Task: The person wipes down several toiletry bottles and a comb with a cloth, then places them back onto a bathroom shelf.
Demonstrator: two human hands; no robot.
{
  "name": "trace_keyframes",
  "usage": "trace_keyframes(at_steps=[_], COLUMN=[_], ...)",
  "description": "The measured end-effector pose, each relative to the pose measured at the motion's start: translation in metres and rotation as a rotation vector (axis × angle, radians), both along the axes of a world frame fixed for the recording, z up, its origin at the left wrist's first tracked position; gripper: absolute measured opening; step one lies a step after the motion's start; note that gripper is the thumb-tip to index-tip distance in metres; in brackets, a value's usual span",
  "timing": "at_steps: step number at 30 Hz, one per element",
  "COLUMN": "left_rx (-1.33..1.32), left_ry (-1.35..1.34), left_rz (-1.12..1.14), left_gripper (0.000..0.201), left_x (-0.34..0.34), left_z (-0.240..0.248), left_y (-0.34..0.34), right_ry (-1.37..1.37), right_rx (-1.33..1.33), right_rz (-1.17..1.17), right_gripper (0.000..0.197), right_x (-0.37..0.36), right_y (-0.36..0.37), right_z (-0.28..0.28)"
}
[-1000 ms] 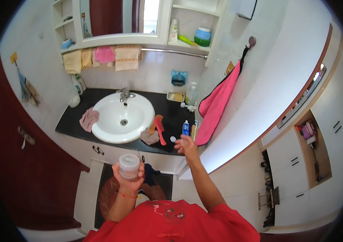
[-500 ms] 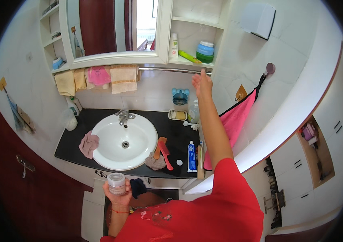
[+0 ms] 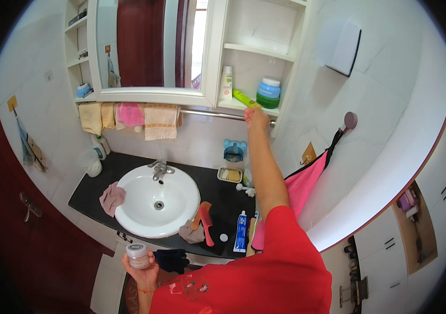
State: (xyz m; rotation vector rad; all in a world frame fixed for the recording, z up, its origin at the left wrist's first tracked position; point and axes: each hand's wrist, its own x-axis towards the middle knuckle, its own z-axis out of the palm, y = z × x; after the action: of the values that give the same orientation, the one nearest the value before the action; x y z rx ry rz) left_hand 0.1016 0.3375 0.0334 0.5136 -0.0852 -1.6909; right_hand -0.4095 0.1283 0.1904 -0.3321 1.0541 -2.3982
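My left hand (image 3: 143,275) grips a small pale pink jar (image 3: 138,257) with a lid, in front of the counter near the sink. My right arm stretches up to the wall shelf, where my right hand (image 3: 255,118) has its fingers closed at the lower end of a lime-green tube (image 3: 243,98). The tube lies slanted at the shelf's front edge. Just beside it stand a white tube (image 3: 226,82) and a blue jar (image 3: 269,86) on top of a green one (image 3: 267,100). The fingertips are partly hidden.
A black counter (image 3: 217,191) holds a white sink (image 3: 128,209), a red comb (image 3: 206,225), a toothpaste tube (image 3: 241,233), a soap dish (image 3: 230,175) and cloths. Towels (image 3: 161,123) hang on a rail under the mirror cabinet. A pink cloth (image 3: 306,183) hangs at the right.
My right hand has gone from open fingers by the shelf to closing on the green tube's end. My left hand still holds the jar. The view has tilted upward.
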Motion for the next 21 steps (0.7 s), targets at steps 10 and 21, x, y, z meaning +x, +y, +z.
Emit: trace_keyframes(at_steps=[10,21], left_rx=[-0.028,-0.007], left_ry=[-0.042,-0.015], left_rz=[-0.064,-0.012], left_gripper=[0.044,0.045], left_x=[-0.003,-0.007], left_z=[-0.007,-0.012], left_y=[-0.001,0.001], right_ry=[0.088,0.338], right_rx=[-0.285,-0.288], right_rz=[-0.164,-0.226], right_gripper=[0.016,0.014], right_x=[0.059,0.025], right_y=[0.047,0.059], right_z=[-0.001,0.185])
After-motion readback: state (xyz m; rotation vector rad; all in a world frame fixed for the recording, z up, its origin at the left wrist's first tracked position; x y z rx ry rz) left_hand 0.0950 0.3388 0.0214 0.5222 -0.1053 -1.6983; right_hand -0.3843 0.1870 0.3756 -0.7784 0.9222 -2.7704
